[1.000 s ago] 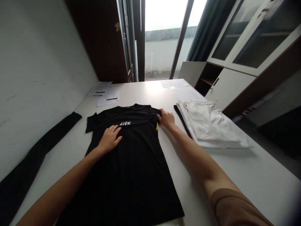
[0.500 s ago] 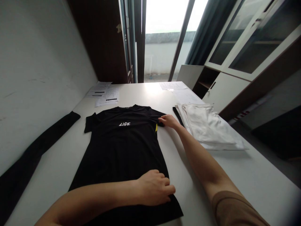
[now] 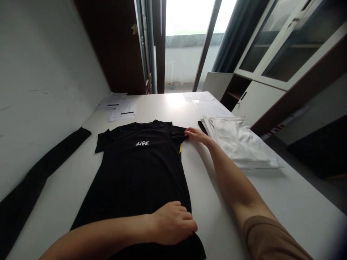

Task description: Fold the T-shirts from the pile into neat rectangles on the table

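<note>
A black T-shirt (image 3: 141, 173) lies spread on the white table, its neck pointing away from me and white lettering on its chest. At the end of its right-side sleeve, my right hand (image 3: 197, 135) pinches the cuff between thumb and fingers. Just below that sleeve a bit of yellow (image 3: 180, 148) shows at the shirt's side. My left hand (image 3: 175, 223) reaches across the lower part of the shirt, its fingers curled closed on the right side edge near the hem. The fabric under those fingers is mostly hidden.
Folded white cloth (image 3: 233, 141) is stacked to the right on the table (image 3: 165, 106), with a dark strip at its far left corner. A long black piece of cloth (image 3: 54, 159) lies along the left wall. Papers (image 3: 123, 107) lie at the far left, and more papers (image 3: 199, 96) at the far right.
The right-side sleeve end is drawn slightly outward with my right hand. My left hand, with the shirt's lower edge, sits slightly nearer to me and to the left. The view has shifted a little.
</note>
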Tool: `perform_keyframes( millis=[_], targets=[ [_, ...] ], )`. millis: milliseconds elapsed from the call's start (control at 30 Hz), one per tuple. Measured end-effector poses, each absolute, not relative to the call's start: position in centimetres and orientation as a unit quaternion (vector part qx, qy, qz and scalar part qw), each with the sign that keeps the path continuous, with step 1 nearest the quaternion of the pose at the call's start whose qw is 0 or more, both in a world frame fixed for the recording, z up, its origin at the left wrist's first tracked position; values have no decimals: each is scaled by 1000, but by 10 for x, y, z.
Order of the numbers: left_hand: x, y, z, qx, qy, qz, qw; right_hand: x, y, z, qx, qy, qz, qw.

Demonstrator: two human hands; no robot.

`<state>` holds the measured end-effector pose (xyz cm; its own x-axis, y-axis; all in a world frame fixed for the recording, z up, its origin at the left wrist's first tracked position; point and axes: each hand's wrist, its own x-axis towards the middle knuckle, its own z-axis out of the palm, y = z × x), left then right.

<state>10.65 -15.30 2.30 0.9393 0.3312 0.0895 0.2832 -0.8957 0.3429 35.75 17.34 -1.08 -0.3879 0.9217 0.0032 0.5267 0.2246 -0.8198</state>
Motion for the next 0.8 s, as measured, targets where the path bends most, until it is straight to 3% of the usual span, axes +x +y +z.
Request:
perform_keyframes(
  millis=[267, 433, 567, 800],
  targets=[
    [104, -152, 24, 967, 159, 71, 188, 357, 169, -14, -558, -688, 307, 348],
    [103, -151, 20, 964, 157, 80, 200, 340, 160, -7, -571, -674, 314, 347],
    [104, -151, 17, 962, 159, 85, 203, 329, 167, -15, -618, -662, 241, 350],
    [104, -149, 18, 964, 150, 79, 205, 311, 187, -21, -721, -652, 51, 229]
  ],
)
